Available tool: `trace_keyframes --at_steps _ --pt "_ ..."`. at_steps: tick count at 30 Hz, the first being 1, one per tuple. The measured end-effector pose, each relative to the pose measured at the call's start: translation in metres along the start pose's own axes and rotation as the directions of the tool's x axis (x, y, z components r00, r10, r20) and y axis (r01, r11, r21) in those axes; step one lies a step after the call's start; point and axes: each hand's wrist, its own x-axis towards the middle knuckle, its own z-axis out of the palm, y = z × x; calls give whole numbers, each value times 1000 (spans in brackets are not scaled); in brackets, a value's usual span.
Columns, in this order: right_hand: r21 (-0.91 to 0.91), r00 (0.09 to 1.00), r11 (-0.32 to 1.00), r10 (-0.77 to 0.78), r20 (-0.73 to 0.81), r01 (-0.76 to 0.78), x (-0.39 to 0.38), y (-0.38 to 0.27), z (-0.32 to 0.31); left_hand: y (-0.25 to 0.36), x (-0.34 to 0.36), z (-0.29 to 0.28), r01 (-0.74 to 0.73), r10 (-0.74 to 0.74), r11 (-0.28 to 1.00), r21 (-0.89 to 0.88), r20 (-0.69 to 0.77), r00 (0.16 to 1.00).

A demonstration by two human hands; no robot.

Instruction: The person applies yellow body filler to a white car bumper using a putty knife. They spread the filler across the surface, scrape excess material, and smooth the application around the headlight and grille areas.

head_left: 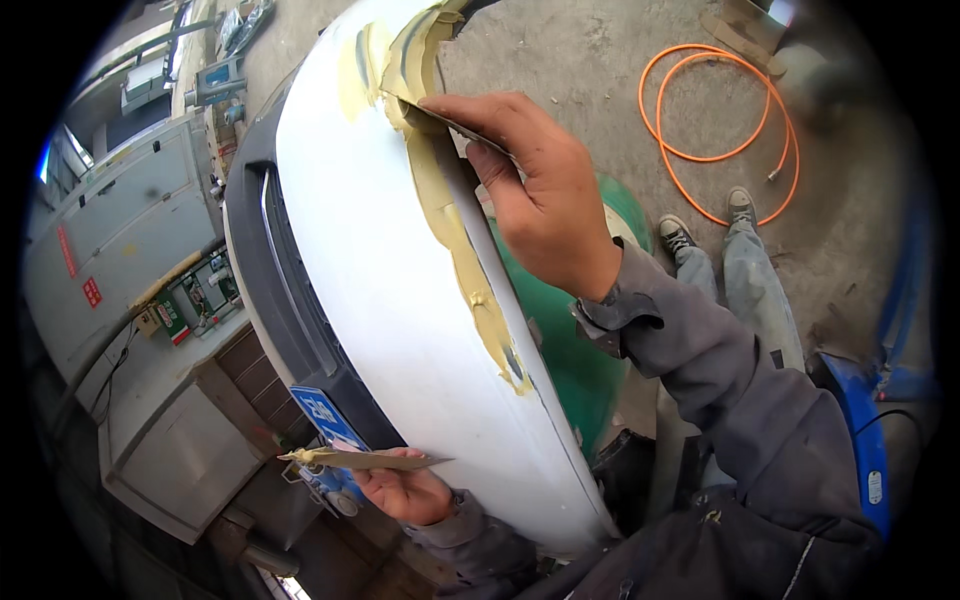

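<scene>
A white car bumper (370, 230) runs lengthwise in front of me, with a ragged strip of yellow filler putty (462, 270) along its right edge. My right hand (535, 175) pinches a thin, flat putty spreader (450, 124) between thumb and fingers. The spreader's tip touches the putty near the far end of the strip. Lower down, my left hand (408, 492) grips a flat putty scraper (385, 461), seen nearly edge-on. A lump of yellow putty (305, 456) sits at its left end.
An orange hose (655, 125) lies coiled on the concrete floor (570, 60). Below it are sneakers (740, 207) and jeans legs. A green rounded object (560, 350) stands right of the bumper. Grey cabinets (130, 210) line the left, near a blue plate (325, 415) on the car.
</scene>
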Motion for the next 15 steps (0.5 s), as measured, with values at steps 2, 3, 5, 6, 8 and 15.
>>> trace_keyframes --at_steps 2,3,5,6,8,15 --pt "-8 999 999 -44 15 45 -10 -5 0 2 -3 -1 -9 9 1000 -9 -8 1000" --pt "-30 999 999 -41 33 42 -15 -7 -3 1 -3 -1 -9 9 1000 -12 -4 1000" --pt "-72 997 997 -36 68 41 -25 -13 -8 -1 -2 -1 -13 13 1000 -11 3 1000" --pt "-72 997 997 -16 80 21 -31 -16 -10 -2 -1 -1 -16 16 1000 -8 5 1000" --pt "-70 995 997 19 101 -12 -40 -26 -13 0 -2 -1 -20 20 1000 2 6 1000" --pt "-151 983 988 0 184 28 -89 -41 -30 1 -4 -2 -29 29 999 29 -4 1000"
